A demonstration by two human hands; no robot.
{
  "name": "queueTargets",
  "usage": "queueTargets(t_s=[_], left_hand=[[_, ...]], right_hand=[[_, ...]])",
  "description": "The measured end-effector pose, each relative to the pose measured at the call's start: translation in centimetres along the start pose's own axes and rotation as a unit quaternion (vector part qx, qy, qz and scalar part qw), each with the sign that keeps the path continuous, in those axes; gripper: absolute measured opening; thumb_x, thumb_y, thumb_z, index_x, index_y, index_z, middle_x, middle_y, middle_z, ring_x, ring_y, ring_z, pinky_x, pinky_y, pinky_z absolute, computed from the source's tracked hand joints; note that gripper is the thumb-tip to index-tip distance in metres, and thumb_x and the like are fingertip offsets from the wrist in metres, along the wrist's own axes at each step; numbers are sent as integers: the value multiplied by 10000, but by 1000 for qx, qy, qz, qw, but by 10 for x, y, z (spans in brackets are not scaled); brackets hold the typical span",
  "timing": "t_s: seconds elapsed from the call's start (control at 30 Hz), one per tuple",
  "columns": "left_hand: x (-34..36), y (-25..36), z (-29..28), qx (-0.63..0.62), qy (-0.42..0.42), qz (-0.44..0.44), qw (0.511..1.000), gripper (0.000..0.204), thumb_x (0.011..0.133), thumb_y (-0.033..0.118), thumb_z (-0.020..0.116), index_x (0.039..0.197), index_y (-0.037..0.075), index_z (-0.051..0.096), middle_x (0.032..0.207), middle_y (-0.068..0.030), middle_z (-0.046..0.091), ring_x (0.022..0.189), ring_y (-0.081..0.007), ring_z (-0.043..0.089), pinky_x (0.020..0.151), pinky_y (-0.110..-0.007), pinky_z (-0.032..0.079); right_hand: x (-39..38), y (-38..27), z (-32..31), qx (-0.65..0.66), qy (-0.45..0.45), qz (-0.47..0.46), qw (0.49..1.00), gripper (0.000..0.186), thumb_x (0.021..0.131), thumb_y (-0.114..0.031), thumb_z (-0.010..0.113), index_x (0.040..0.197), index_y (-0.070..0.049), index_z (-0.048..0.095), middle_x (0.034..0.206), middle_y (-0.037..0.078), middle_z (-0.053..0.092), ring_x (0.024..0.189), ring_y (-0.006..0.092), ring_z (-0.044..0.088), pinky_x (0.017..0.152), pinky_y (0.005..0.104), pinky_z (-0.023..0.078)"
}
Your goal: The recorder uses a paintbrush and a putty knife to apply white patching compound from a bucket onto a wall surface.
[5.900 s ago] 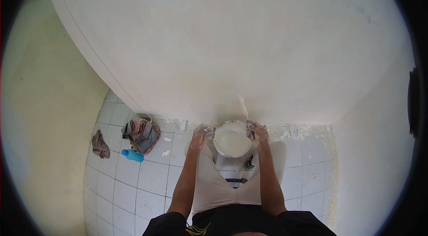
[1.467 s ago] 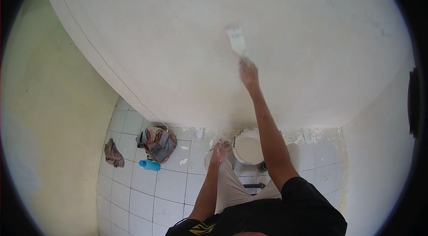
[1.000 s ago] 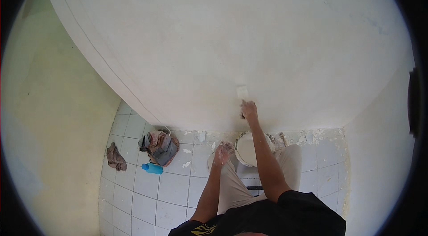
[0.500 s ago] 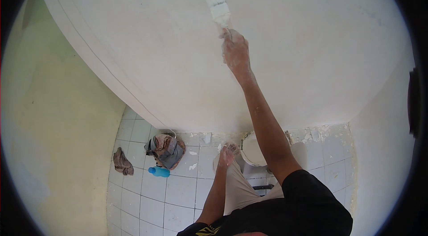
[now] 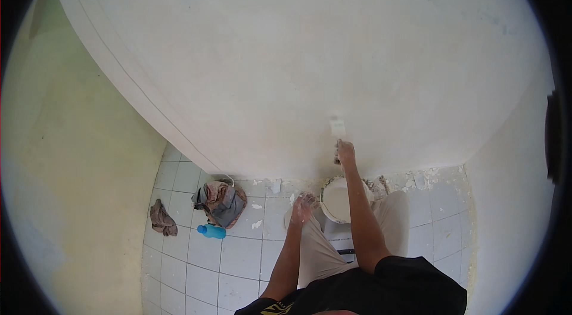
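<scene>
A paintbrush (image 5: 338, 126) with a wide white head is gripped by its handle in my right hand (image 5: 345, 153). The brush is near the lower part of the pale wall (image 5: 268, 77), just above a round bucket (image 5: 335, 200) of off-white paint. My right forearm passes over the bucket's right side and covers part of it. My left hand (image 5: 304, 206), smeared with whitish paint, rests at my left knee beside the bucket. Its fingers are small in view and hard to make out.
On the tiled floor (image 5: 238, 255) to the left lie a bag with cloth (image 5: 223, 202), a blue bottle (image 5: 211, 231) and a crumpled rag (image 5: 162, 218). A thin cord (image 5: 143, 97) runs down the wall. Paint flakes (image 5: 420, 181) litter the wall's foot.
My right hand has come down from high on the wall, bringing the paintbrush to just above the bucket. My left hand stays at my knee.
</scene>
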State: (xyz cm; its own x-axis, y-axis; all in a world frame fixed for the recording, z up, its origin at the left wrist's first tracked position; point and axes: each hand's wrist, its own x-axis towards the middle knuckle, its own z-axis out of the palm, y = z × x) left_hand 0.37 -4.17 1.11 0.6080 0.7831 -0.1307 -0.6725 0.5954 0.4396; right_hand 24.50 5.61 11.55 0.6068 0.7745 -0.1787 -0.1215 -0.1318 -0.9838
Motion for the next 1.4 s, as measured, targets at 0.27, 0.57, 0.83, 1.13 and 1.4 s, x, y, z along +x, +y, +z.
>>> queueTargets(t_s=[0.27,0.57,0.83,1.13,1.4], left_hand=[[7,-2,-12,-9,-6,-18,1000,260,893,340,513,1052,148,584,1065,-48,603,1017,-213,546,926,-459,397],[1,-1,12,9,14,21,1000,221,898,309,514,1051,160,568,1042,-68,608,954,-213,572,859,-416,445],[3,-2,10,11,16,-1,1000,224,899,314,519,1041,147,564,1035,-62,597,976,-221,567,870,-413,436],[1,-2,10,27,-10,12,1000,213,883,320,531,1032,175,578,1028,-24,606,1009,-208,550,911,-457,403],[4,-1,14,21,34,-18,999,187,885,319,531,984,169,583,1004,-23,612,986,-196,556,914,-457,402]], right_hand=[[-19,-212,10,221,-64,-370,900,150,931,-158,510,911,-14,544,676,23,488,529,125,491,446,261,443],[-100,-338,-1,51,-43,-303,951,347,955,-273,422,844,29,552,510,11,406,379,110,406,357,281,421],[-24,-197,17,-8,-47,-227,973,313,945,-322,443,853,-45,555,533,31,432,399,126,436,355,292,399],[-26,-45,14,99,-66,110,987,333,926,-317,492,768,-26,535,548,37,463,386,163,443,346,328,453],[-47,-294,39,-150,40,-441,884,268,904,-194,505,1089,-1,531,887,101,570,837,221,557,738,378,459]])
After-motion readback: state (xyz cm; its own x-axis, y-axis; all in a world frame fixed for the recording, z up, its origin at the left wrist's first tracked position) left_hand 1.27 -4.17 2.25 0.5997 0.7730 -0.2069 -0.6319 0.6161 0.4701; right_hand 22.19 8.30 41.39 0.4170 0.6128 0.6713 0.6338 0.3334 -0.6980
